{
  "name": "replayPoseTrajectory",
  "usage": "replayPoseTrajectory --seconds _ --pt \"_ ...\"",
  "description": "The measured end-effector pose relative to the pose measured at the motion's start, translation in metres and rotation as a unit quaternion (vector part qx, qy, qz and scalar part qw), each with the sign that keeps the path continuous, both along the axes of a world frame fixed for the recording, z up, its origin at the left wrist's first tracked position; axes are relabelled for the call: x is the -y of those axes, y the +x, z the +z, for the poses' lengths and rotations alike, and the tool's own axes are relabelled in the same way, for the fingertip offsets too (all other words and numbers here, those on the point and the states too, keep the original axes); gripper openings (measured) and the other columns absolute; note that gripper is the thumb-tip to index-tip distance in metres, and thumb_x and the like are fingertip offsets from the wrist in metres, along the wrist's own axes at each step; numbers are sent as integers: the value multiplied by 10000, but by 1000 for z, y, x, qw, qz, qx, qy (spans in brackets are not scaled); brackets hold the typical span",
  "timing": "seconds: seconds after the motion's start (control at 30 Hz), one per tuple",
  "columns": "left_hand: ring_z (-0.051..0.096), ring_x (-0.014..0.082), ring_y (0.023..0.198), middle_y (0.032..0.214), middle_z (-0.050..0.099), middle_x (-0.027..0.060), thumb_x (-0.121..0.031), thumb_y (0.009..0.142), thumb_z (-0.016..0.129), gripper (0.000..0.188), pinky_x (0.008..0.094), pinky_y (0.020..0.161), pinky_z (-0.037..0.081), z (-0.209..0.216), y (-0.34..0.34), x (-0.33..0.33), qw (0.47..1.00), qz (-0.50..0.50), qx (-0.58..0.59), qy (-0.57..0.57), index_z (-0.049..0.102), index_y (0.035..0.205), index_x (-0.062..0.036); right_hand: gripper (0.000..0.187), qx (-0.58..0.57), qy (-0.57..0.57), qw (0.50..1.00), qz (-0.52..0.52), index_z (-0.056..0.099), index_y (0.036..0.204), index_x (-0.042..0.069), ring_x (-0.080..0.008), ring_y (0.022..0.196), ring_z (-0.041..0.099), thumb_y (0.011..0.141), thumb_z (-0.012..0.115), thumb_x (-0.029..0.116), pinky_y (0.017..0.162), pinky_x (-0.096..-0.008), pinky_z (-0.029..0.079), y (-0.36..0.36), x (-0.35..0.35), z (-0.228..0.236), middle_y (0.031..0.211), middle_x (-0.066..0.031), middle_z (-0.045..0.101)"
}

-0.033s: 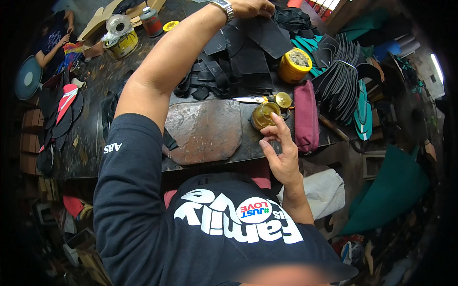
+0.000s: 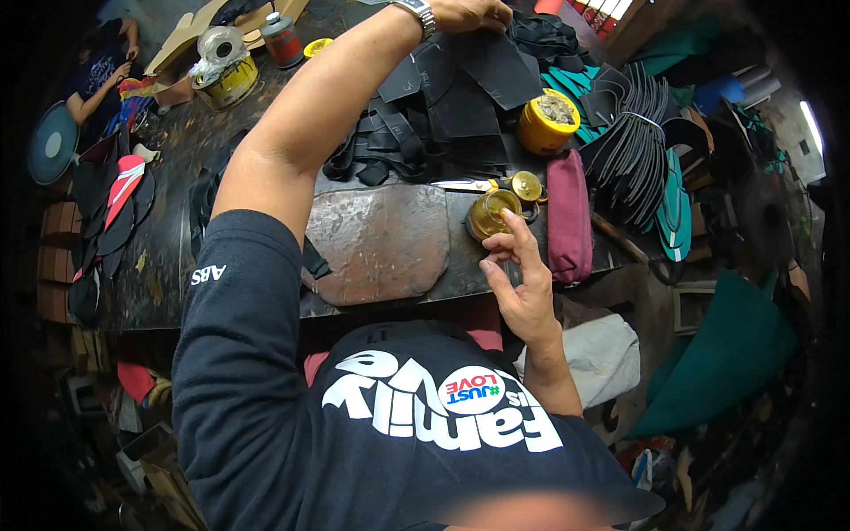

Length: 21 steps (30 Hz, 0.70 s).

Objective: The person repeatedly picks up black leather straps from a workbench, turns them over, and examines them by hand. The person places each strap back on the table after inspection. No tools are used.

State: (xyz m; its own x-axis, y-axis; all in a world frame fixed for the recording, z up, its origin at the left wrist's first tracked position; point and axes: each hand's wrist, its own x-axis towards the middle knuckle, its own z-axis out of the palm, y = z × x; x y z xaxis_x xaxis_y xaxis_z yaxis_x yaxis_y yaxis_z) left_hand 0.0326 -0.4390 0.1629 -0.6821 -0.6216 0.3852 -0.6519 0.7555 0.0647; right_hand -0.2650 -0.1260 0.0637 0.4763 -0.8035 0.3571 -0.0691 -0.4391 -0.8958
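My left hand (image 2: 469, 15) reaches to the far edge of a stack of black cut sheet pieces (image 2: 465, 93). Its fingers bend down together there, and what they hold, if anything, is hidden. My right hand (image 2: 527, 288) is raised near the table's front edge with nothing in it. Its index finger points over the rim of a glass jar (image 2: 486, 218) of amber, glue-like stuff, the other fingers loosely bent. Beside the jar lie a round brass-coloured lid (image 2: 526, 186) and scissors (image 2: 469, 186) with yellow handles.
A worn brown slab (image 2: 381, 243) lies in front of me. Right of the jar are a maroon pouch (image 2: 568, 217), a yellow tub (image 2: 547, 124) and a bundle of black strips (image 2: 633, 150). Black straps (image 2: 385, 142) lie mid-table. Another person (image 2: 97, 75) sits far left.
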Motion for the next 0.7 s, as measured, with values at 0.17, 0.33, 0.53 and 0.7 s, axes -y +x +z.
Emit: replayPoseTrajectory --seconds 0.17,0.33,0.53,0.7 --pt "621 361 1003 1058 626 172 -311 932 618 259 468 860 505 -32 -18 -27 988 135 4 -71 687 1028 -81 696 -8 -6 1000 10 378 1511 55 -171 1019 615 877 646 -50 911 -306 488 6 -1 -2 1107 -122 639" --pt "587 374 1118 1196 591 215 -253 946 612 376 469 989 461 -30 -28 -48 966 78 -224 -103 559 1257 -49 709 -1 -25 1000 -1 381 1510 50 -195 956 637 867 658 -67 856 -311 523 8 -1 -6 1075 -139 637" --pt "687 289 879 956 709 155 -245 906 664 284 398 798 528 -22 58 -156 897 355 -264 23 651 1121 -61 759 25 3 1000 11 347 1533 68 -155 926 624 858 661 -75 835 -286 520 12 -6 -9 1057 -130 640" --pt "504 415 1309 1464 460 244 -667 682 803 952 478 1039 466 -89 95 -231 877 455 -22 149 515 1429 -152 768 -12 19 997 76 291 1555 79 -133 924 603 880 628 -65 859 -274 492 42 -8 -5 1070 -116 641"
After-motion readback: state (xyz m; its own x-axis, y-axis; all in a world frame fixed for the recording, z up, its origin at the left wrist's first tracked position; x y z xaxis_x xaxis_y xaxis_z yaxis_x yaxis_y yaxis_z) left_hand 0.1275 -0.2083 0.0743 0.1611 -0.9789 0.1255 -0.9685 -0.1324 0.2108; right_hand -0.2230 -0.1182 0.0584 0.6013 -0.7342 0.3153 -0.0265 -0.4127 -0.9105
